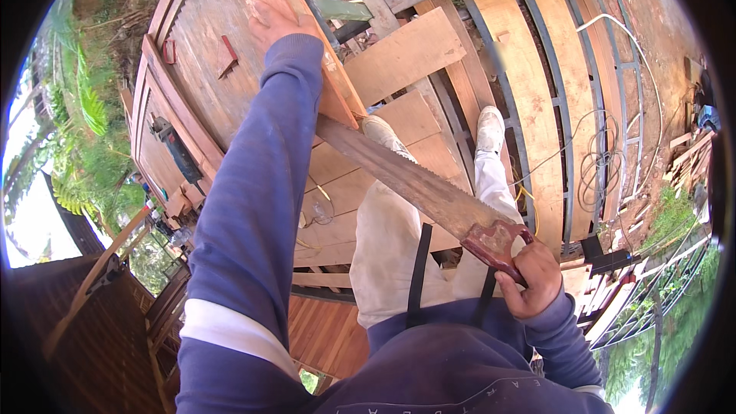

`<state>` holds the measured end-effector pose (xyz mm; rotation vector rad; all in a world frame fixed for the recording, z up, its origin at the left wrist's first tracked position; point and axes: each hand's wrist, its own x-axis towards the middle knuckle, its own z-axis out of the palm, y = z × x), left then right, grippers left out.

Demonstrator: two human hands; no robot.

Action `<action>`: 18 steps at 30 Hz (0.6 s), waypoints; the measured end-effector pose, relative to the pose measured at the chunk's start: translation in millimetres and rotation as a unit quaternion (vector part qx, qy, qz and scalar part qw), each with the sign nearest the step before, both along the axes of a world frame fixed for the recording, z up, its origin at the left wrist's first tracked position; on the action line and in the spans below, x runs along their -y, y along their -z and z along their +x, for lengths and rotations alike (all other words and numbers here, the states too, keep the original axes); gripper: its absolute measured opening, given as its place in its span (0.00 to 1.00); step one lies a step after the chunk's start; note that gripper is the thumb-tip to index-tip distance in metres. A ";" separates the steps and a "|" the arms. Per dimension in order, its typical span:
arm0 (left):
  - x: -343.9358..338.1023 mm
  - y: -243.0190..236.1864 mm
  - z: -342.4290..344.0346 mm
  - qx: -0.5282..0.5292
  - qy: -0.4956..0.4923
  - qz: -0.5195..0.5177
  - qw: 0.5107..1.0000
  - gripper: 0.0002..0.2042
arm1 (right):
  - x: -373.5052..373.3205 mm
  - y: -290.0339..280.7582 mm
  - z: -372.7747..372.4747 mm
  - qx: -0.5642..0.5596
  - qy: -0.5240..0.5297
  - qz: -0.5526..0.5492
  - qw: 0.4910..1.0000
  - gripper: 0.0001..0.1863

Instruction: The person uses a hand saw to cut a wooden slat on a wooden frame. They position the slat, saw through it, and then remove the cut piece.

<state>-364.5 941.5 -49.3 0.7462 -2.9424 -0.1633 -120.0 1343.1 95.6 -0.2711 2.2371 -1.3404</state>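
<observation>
Right hand (534,280) wrapped fully closed around the reddish wooden handle of a hand saw (418,184); fingers through the handle loop, firm grip. The blade runs up and left from the handle, its far end meeting the edge of a reddish plank (307,23) that lies tilted on the wooden surface (195,69).

Left hand (277,23) rests palm-down and flat on the plank, fingers spread, grip open, pressing rather than clasping; the arm is stretched out in a blue sleeve.

Saw: the blade looks long, thin and rust-brown. Likely light but springy, so it would bend sideways if pushed off line. The toothed edge faces down-right, so only the handle is safe to hold.

Plank: stiff, rough-sawn, probably fairly heavy; it should not slip much under a flat palm, though splinters are likely along the edges. Best held down close to the cut line, clear of the teeth.

A power tool (175,149) lies on the surface further left, untouched. Loose boards and coiled cable (602,157) lie below.
</observation>
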 end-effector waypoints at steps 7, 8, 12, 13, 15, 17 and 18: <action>2.1 11.1 8.1 -0.084 0.014 0.029 0.996 0.40 | -34.9 3.5 19.5 -0.037 -0.018 0.008 0.999 0.11; -4.3 11.1 4.0 -0.082 0.001 0.049 0.995 0.41 | -38.4 3.9 25.4 -0.049 -0.010 0.011 0.999 0.11; 0.6 2.3 10.6 -0.095 -0.042 0.078 0.992 0.42 | -44.2 -10.6 29.0 -0.044 -0.001 0.012 0.999 0.12; -1.4 3.2 11.6 -0.095 -0.043 0.076 0.992 0.42 | -47.1 -12.5 31.4 -0.052 -0.007 -0.002 0.999 0.10; -5.0 2.6 11.7 -0.090 -0.044 0.068 0.993 0.42 | -50.5 -13.8 30.8 -0.064 -0.021 -0.033 0.997 0.06; -6.6 -1.2 11.8 -0.080 -0.059 0.074 0.992 0.42 | -46.3 -16.1 28.2 -0.084 -0.005 -0.035 0.996 0.06; -8.0 -1.2 12.8 -0.071 -0.065 0.077 0.992 0.42 | -45.7 -18.3 26.7 -0.086 -0.012 -0.032 0.996 0.06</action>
